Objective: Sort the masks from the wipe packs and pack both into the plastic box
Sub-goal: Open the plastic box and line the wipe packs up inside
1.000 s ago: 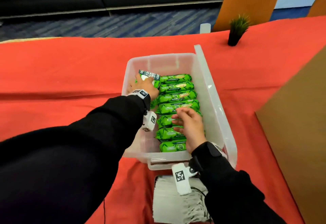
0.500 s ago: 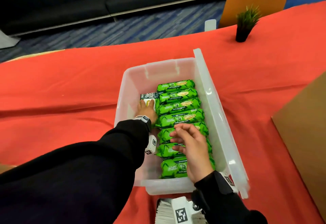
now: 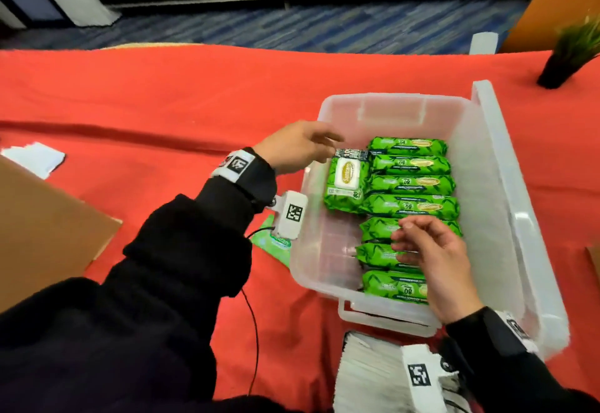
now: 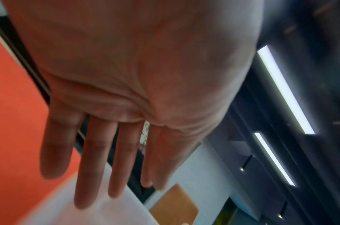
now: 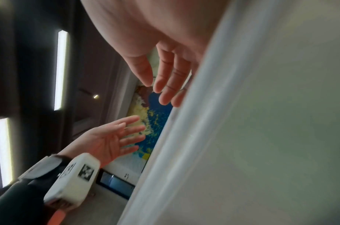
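With both hands empty, left hand (image 3: pixel 293 146) fingers straight, right hand (image 3: pixel 435 260) fingers loosely curled, risk toppling upright wipe packs (image 3: pixel 409 185) while filling the plastic box (image 3: pixel 493 191) with masks (image 3: pixel 370 377).

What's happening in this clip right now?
A person is packing green wipe packs into a clear plastic box on a red-covered table. A row of packs stands along the box's right side, and one pack lies flat, label up, beside the row. Both hands are empty: the left hand hovers at the box's left rim, the right hand over the near packs. A white stack, probably the masks, lies outside the box.
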Available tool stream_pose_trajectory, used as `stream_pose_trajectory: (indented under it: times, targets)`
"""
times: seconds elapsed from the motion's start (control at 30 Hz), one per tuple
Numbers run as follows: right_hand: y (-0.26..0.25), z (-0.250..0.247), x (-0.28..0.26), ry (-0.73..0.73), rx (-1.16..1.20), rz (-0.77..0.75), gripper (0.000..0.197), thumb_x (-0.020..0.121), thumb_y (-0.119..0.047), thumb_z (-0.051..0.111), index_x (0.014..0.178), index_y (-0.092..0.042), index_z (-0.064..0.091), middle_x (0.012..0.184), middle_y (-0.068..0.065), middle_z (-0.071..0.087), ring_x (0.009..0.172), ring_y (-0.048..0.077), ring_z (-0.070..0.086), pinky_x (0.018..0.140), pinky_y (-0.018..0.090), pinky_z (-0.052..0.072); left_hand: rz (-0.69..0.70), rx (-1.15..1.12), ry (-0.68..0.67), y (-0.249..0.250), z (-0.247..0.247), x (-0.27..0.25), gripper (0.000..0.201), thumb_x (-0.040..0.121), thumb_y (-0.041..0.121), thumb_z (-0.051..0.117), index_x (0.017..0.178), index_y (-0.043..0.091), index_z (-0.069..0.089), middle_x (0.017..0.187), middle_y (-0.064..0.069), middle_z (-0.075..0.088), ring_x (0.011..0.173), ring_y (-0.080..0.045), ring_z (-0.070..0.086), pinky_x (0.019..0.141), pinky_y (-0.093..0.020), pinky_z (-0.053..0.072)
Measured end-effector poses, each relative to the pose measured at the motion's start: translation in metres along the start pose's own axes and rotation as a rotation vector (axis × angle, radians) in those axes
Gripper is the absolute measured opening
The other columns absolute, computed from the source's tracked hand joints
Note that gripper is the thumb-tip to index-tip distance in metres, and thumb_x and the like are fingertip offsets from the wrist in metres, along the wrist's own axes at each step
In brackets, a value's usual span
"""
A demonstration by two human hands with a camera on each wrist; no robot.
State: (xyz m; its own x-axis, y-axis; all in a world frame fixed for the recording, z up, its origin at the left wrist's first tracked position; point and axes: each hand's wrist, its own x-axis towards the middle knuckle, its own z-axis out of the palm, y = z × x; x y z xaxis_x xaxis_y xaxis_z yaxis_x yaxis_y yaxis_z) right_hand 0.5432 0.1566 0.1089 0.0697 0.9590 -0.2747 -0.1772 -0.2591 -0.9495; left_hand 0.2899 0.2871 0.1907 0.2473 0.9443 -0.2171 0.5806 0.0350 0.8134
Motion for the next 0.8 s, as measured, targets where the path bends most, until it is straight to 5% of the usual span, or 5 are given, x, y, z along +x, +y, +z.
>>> stream_pose_trajectory:
  times: [0.17, 0.37, 0.53, 0.67, 0.8]
  targets:
    - [-0.025, 0.066, -0.037, -0.198, -0.073, -0.108, 0.009, 0.096, -0.007, 0.063, 0.091, -0.011, 0.069, 0.081, 0.012, 0.073, 0.074, 0.019, 0.067, 0.064, 0.026, 0.055, -0.135, 0.241, 0.048, -0.086, -0.08, -0.112, 0.038, 0.088, 0.012, 0.076, 0.123, 0.022, 0.069, 0.112, 0.001, 0.074, 0.095, -0.018, 0.07, 0.09, -0.032, 0.053]
    - [0.01, 0.196, -0.06, -0.445, -0.135, 0.046, 0.023, 0.094, 0.001, 0.063, 0.11, -0.015, 0.068, 0.109, 0.012, 0.072, 0.095, 0.011, 0.067, 0.075, 0.028, 0.054, -0.438, 0.739, -0.13, -0.246, -0.099, -0.17, 0.056, 0.084, 0.007, 0.066, 0.135, 0.029, 0.06, 0.132, 0.002, 0.067, 0.12, -0.021, 0.062, 0.097, -0.03, 0.048]
    - [0.102, 0.269, -0.026, -0.272, -0.348, 0.233, 0.033, 0.09, -0.008, 0.07, 0.119, -0.024, 0.061, 0.131, 0.005, 0.059, 0.114, 0.011, 0.056, 0.092, 0.028, 0.041, -0.452, 0.776, -0.155, -0.33, -0.104, -0.188, 0.065, 0.083, 0.002, 0.055, 0.139, 0.035, 0.054, 0.142, 0.002, 0.058, 0.129, -0.024, 0.055, 0.104, -0.036, 0.046]
    - [0.158, 0.292, 0.012, -0.148, -0.758, 0.185, 0.059, 0.084, -0.022, 0.075, 0.138, -0.017, 0.051, 0.142, 0.008, 0.053, 0.136, 0.025, 0.046, 0.111, 0.036, 0.036, -0.366, 0.802, -0.203, -0.367, -0.105, -0.191, 0.073, 0.077, 0.013, 0.069, 0.143, 0.032, 0.046, 0.146, 0.005, 0.049, 0.133, -0.02, 0.048, 0.106, -0.039, 0.043]
    - [0.19, 0.288, 0.039, -0.008, -1.074, 0.113, 0.066, 0.081, -0.017, 0.068, 0.143, -0.009, 0.046, 0.146, 0.013, 0.048, 0.14, 0.034, 0.041, 0.114, 0.044, 0.034, -0.273, 0.845, -0.244, -0.39, -0.097, -0.188, 0.092, 0.072, 0.032, 0.079, 0.151, 0.039, 0.034, 0.152, 0.01, 0.042, 0.142, -0.016, 0.037, 0.117, -0.045, 0.027]
